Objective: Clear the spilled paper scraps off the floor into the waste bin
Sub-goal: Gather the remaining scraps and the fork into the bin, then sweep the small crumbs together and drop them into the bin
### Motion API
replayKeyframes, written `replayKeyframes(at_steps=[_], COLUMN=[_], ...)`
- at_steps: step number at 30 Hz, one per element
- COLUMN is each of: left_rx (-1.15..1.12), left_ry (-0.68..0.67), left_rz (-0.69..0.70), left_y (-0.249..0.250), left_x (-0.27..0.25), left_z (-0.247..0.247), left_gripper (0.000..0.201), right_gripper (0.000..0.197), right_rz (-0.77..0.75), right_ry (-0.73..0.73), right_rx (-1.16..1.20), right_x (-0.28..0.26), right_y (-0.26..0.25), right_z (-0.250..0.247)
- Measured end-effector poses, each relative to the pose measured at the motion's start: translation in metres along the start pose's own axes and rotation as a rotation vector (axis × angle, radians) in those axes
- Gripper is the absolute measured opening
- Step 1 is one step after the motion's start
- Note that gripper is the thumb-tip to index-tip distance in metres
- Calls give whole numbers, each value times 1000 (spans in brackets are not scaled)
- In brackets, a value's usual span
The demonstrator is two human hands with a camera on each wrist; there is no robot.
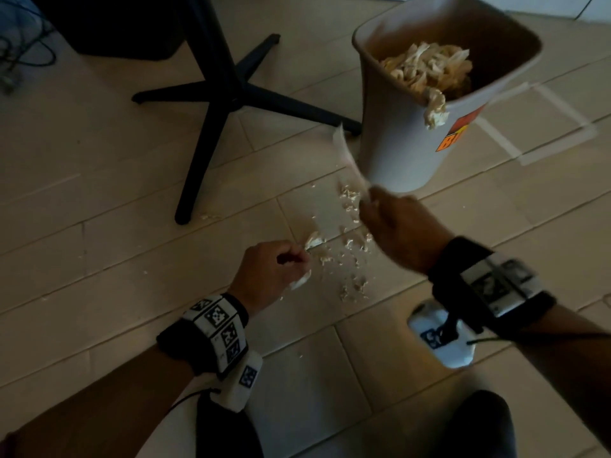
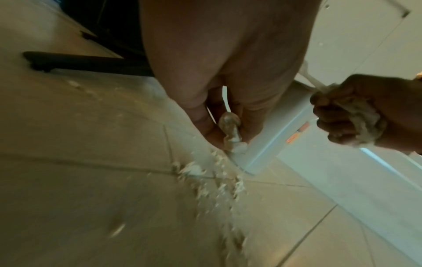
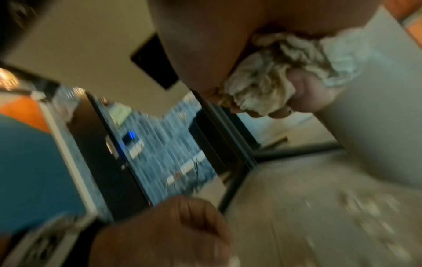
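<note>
A: Item one, nearest you: your left hand (image 1: 274, 266), low over the floor (image 1: 99, 200), fingers curled and pinching a small paper wad (image 2: 229, 130).

B: And the scraps themselves?

A: Item two: paper scraps (image 1: 350, 256), a loose scatter of crumbs and flakes on the tiles between your two hands, thinning toward the chair base (image 1: 228, 104). You'll likely find them light, soft and crushable; they should bunch without resistance, though the finest crumbs may slip a pinch. Best to sweep them together with your fingertips and take the heap from its sides.

B: Right hand?

A: Item three: your right hand (image 1: 400, 226), fist closed round a crumpled bundle (image 3: 274, 75), raised just in front of the waste bin (image 1: 406, 150).

B: The bin?

A: Item four: upright, well filled, one wad hanging over its near rim. Drop yours deep, or it may tumble back out.

B: Room to move?

A: Open tile to your left and near you; a chair leg flanks the bin's left side, so approach from the front.
</note>
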State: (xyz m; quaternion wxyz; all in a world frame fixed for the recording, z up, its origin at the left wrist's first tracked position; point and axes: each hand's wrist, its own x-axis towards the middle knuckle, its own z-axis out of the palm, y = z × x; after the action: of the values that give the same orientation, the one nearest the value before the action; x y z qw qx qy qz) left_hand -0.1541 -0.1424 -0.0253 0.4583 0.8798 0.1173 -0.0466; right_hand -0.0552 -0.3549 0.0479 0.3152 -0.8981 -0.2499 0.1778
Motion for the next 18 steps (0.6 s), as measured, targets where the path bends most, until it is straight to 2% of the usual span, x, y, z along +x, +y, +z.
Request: replayKeyframes(at_steps=[5,8,12,15,18], left_rx=[-6,0,22,155,259], left_ry=[45,95,164,251,266], left_rz=[221,385,545,631,616], left_y=[77,130,195,227,244], left_x=[37,68,105,131,159], left_z=[-17,-23,-25,-24,-21], left_gripper=[3,7,8,15,14], right_gripper=[25,37,49,37,34], right_rz=[-7,-15,-6,60,157], right_ry=[242,350,334,304,359], right_rx=[178,29,-80,-163,-221], right_x=[23,40,73,94,112], right_y=[-21,-19,-13,-5,9], right_z=[-91,-127,-151,-162,-176])
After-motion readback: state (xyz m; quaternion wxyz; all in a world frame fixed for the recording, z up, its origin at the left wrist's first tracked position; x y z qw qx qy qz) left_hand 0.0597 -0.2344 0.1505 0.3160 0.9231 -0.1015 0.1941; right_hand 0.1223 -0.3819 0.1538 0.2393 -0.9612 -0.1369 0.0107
